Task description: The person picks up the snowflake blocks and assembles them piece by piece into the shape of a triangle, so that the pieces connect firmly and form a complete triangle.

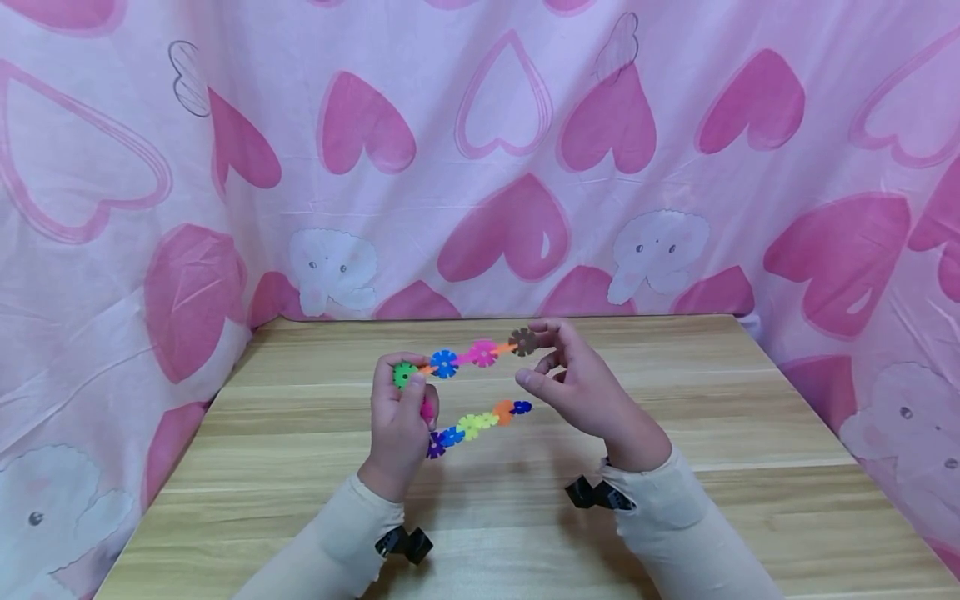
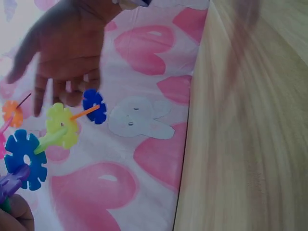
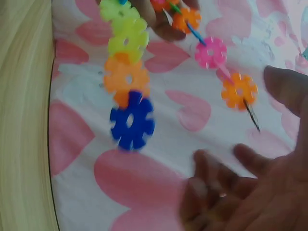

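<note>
A chain of slotted plastic snowflake discs, bent into a sideways U, hangs above the table. My left hand (image 1: 396, 429) pinches its bend by a green disc (image 1: 402, 372), thumb in front. The upper arm of the chain runs right through a blue disc (image 1: 444, 364) and a pink disc (image 1: 483, 353) to a brown disc (image 1: 522, 342). Yellow discs (image 3: 129, 41) and an orange disc (image 3: 126, 77) lead to a dark blue disc (image 3: 132, 122) ending the lower arm. My right hand (image 1: 581, 387) is beside the brown end, fingers loosely bent; the right wrist view shows it holding nothing.
Below the hands is a wood-grain table (image 1: 300, 483). A pink curtain (image 1: 435, 200) with hearts and white cartoon animals hangs behind it and on both sides. Small black devices (image 1: 405, 545) are strapped at both sleeve cuffs.
</note>
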A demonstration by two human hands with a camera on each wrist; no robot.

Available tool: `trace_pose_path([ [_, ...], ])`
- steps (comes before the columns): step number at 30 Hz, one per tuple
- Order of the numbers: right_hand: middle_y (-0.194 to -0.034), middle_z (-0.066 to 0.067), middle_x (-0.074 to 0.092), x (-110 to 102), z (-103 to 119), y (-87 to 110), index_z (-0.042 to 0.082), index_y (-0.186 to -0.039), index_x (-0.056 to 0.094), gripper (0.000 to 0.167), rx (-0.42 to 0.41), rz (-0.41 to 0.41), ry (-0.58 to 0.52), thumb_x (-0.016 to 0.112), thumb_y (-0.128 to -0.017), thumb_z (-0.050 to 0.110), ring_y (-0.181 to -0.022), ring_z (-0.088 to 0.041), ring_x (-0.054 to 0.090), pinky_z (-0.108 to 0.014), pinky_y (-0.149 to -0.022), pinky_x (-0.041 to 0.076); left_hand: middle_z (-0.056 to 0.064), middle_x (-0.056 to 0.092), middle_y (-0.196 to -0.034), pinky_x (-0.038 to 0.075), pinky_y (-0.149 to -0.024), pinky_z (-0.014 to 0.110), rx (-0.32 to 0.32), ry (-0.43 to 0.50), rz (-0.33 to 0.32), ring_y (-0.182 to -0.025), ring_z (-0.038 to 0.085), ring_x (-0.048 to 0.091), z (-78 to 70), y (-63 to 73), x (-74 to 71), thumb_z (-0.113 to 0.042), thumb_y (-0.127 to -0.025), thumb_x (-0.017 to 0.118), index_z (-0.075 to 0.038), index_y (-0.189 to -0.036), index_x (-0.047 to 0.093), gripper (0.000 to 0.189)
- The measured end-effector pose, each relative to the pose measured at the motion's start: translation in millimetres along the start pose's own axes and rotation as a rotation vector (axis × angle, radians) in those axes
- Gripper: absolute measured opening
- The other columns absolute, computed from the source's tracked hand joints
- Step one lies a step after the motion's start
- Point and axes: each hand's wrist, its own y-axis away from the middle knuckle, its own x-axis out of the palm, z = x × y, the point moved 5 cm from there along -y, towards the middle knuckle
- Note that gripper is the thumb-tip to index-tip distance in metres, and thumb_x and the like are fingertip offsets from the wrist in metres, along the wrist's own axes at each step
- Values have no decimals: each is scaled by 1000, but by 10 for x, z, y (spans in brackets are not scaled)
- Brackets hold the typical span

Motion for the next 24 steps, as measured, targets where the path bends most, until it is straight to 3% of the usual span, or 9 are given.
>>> trace_pose_path([
  [5,-135,-12,64,50,-124,-3,11,-143,50,59,161,170,7,81,-94,22,-110,-26,67,-40,-88,61,6,39,-60,39,-43,25,68,80,-80,-47,18,41,-32,-14,-68,-8,-111,37,0,-123,42,16],
  [8,-129,-16,66,102,-147,-10,6,-135,56,50,179,234,-35,81,-93,16,-104,-26,70,-39,-87,62,4,39,-62,41,-45,23,101,112,-103,-48,17,43,-50,-14,-91,-12,-112,38,-5,-124,43,14],
  [15,-113,-13,70,122,-128,-61,1,-123,65,29,81,147,-89,75,-96,6,-98,-25,69,-29,-83,62,6,40,-64,43,-47,21,141,168,-88,-48,16,44,-79,1,-64,-12,-113,37,-9,-124,43,13],
  [21,-117,-16,70,118,-54,-57,-1,-124,65,29,8,79,-176,74,-97,5,-103,-27,70,-28,-87,62,6,43,-66,45,-49,21,138,160,-67,-50,15,47,-87,11,-23,-10,-112,37,-9,-125,43,15],
  [24,-120,-19,70,113,-16,-49,-4,-125,62,30,-34,31,-232,72,-97,2,-103,-24,71,-28,-88,62,8,47,-65,49,-51,22,137,131,-56,-52,15,51,-92,21,-6,-9,-112,38,-1,-125,43,16],
])
